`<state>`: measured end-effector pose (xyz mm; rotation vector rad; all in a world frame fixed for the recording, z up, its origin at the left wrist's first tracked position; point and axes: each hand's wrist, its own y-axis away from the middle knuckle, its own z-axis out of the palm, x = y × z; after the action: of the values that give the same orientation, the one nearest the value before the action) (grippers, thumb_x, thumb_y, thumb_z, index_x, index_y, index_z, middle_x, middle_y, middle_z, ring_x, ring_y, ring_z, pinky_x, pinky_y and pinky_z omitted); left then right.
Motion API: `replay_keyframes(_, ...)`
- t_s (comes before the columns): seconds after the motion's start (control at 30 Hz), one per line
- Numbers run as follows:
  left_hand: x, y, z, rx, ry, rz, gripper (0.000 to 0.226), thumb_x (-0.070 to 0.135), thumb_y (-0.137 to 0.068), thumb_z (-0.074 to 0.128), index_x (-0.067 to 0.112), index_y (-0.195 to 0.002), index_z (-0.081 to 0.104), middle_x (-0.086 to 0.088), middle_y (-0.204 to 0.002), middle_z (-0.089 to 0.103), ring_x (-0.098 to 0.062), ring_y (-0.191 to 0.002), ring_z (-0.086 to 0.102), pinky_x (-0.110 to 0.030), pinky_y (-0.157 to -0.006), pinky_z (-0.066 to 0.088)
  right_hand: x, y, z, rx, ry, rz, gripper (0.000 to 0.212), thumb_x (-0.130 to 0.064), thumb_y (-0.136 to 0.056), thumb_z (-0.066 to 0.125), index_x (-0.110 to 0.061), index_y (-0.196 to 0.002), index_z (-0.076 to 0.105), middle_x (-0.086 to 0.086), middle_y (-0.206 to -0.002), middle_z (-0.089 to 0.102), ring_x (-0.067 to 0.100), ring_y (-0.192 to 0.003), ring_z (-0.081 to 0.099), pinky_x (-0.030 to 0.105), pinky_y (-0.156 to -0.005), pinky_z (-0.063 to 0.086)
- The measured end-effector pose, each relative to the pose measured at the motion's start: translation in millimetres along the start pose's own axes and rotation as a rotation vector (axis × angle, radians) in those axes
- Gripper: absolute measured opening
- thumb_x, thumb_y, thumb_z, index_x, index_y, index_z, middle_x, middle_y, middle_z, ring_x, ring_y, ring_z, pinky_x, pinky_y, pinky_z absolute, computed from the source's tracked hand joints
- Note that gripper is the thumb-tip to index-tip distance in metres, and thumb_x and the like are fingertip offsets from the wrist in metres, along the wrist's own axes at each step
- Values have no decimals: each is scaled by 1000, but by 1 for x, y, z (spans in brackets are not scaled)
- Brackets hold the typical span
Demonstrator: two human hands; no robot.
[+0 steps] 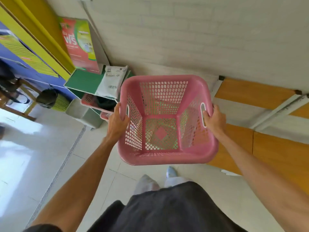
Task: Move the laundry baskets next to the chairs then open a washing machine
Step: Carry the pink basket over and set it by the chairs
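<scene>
Pink basket [167, 121] is empty and held off the floor [41, 148] between both hands, in front of the body. Left hand [117, 121] is wrapped around the left rim by the handle slot; right hand [214, 120] has fingers hooked through the right handle slot. Beyond the left hand, 2 more pink baskets [100, 104] sit under a green table [83, 82] with a white parcel [111, 82] on top. Past the right hand, orange wooden seats [275, 151] run along the white wall [200, 39]. Feet [171, 171] show below the basket.
</scene>
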<state>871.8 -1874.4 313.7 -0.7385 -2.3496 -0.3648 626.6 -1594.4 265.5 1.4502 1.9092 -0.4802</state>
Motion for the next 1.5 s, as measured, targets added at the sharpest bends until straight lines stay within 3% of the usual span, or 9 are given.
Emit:
replay_keyframes(0.1,-4,-42,8,-61,-52,35,62,14,-93,54,11,-151,32,-5,-88,62,-18,-65,55,-29,-68,40,0,-6,13,51,1,52,31,-29,-96,56,-9,-119,57,2,-81,62,25,-65,57,24,-47,35)
replay_keyframes(0.17,-8,-68,14,-113,-48,61,62,15,-93,54,10,-151,32,-5,-85,63,-18,-62,58,-37,-64,50,-1,-9,22,81,2,91,31,-26,-96,57,-7,-120,56,0,-77,60,19,-56,57,12,-40,29)
replay_keyframes(0.27,-20,-108,24,-189,-46,108,63,23,-93,50,16,-151,27,-11,-96,69,-27,-71,67,-50,-70,58,-8,-13,38,110,-21,173,31,-24,-97,56,-7,-123,54,0,-76,60,2,-51,49,13,-41,30)
replay_keyframes(0.4,-35,-151,35,-269,-63,149,63,33,-95,45,23,-152,21,-13,-120,65,-30,-85,68,-52,-79,57,-11,-20,67,153,-34,232,33,-28,-98,54,-8,-124,53,-5,-75,57,25,-58,63,24,-43,39)
replay_keyframes(0.53,-68,-200,59,-355,-106,152,67,48,-92,36,36,-152,11,-13,-131,58,-37,-98,67,-56,-78,57,-6,-29,110,186,108,299,37,-32,-101,50,-1,-121,52,4,-80,54,26,-60,54,22,-44,26)
replay_keyframes(0.73,-102,-229,117,-395,-156,147,64,37,-92,39,24,-151,14,-17,-118,62,-36,-88,66,-56,-76,57,33,-57,166,181,267,346,42,-34,-103,45,0,-127,49,21,-96,64,37,-76,63,32,-58,33)
replay_keyframes(0.97,-172,-260,207,-442,-261,78,60,21,-101,45,10,-154,19,-20,-103,65,-29,-74,60,-42,-69,52,101,-85,251,132,390,364,45,-35,-103,44,-1,-131,44,24,-96,66,41,-76,65,32,-57,35)
replay_keyframes(1.23,-245,-277,289,-430,-364,46,59,20,-101,49,10,-153,23,-25,-99,67,-41,-78,67,-56,-72,56,173,-104,332,63,412,370,47,-32,-103,44,4,-134,41,28,-99,64,37,-68,63,26,-54,33)
replay_keyframes(1.5,-275,-279,329,-511,-317,38,60,19,-102,50,10,-153,21,-12,-89,63,-25,-58,60,-36,-53,54,209,-115,366,-25,383,466,35,-23,-103,46,7,-122,41,24,-88,66,38,-65,67,32,-48,44)
